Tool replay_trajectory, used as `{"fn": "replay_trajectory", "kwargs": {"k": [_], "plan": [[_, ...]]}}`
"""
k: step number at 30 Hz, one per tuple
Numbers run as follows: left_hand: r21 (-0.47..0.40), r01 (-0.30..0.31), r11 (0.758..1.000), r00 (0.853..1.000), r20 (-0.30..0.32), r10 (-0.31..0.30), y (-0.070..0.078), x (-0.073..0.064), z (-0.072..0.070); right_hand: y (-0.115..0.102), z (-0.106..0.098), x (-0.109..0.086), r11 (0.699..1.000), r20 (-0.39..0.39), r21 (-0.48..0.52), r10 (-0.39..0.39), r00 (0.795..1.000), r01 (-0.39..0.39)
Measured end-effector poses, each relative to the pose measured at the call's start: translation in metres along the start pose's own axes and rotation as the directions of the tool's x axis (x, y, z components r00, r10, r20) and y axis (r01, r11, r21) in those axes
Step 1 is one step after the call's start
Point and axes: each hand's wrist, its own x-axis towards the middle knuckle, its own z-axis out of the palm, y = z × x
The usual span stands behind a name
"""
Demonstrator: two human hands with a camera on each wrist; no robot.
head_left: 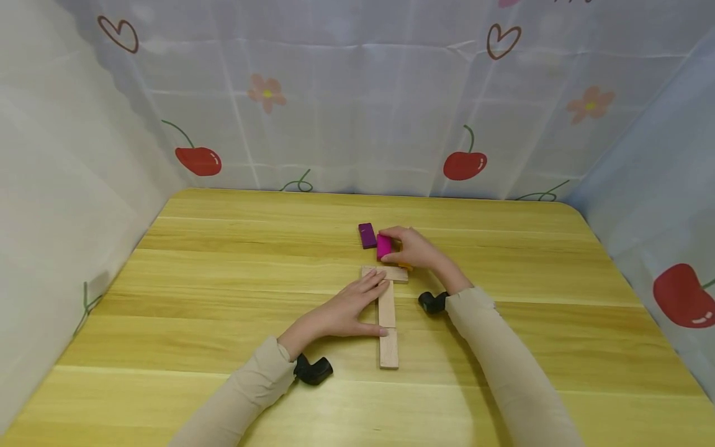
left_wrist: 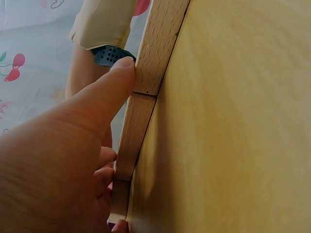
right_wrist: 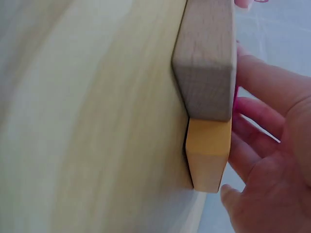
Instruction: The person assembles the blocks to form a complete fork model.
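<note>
Plain wooden blocks form a T on the table: one crosswise block point(head_left: 398, 274) at the far end, then an upper stem block point(head_left: 386, 310) and a lower stem block point(head_left: 389, 355) in line. My left hand point(head_left: 341, 308) rests over them, fingers on the crosspiece and thumb by the joint between the stem blocks. Just beyond the crosspiece, my right hand point(head_left: 416, 249) pinches a magenta block point(head_left: 383, 247) between thumb and fingers. Partly hidden under that hand is an orange block point(head_left: 406, 267), flush against the plain block point(right_wrist: 206, 53) in the right wrist view.
A dark purple block point(head_left: 367, 236) lies just left of the magenta one. Black wrist-worn devices stick out by the left sleeve point(head_left: 314, 370) and the right sleeve point(head_left: 432, 302). A printed curtain point(head_left: 357, 112) hangs behind the table's far edge.
</note>
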Motion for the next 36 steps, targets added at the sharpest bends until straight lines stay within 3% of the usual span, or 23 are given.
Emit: {"fn": "replay_trajectory", "kwargs": {"k": [19,36], "plan": [[-0.005,0.007,1.000,1.000,-0.002,-0.007,-0.001,0.001,0.002,-0.002,0.001,-0.006,1.000,0.049,-0.003,0.027,0.998,-0.027],[-0.015,0.013,1.000,1.000,0.003,-0.013,-0.002,0.002,0.003,-0.007,0.002,-0.014,0.999,0.025,0.041,0.015,1.000,-0.016]]}}
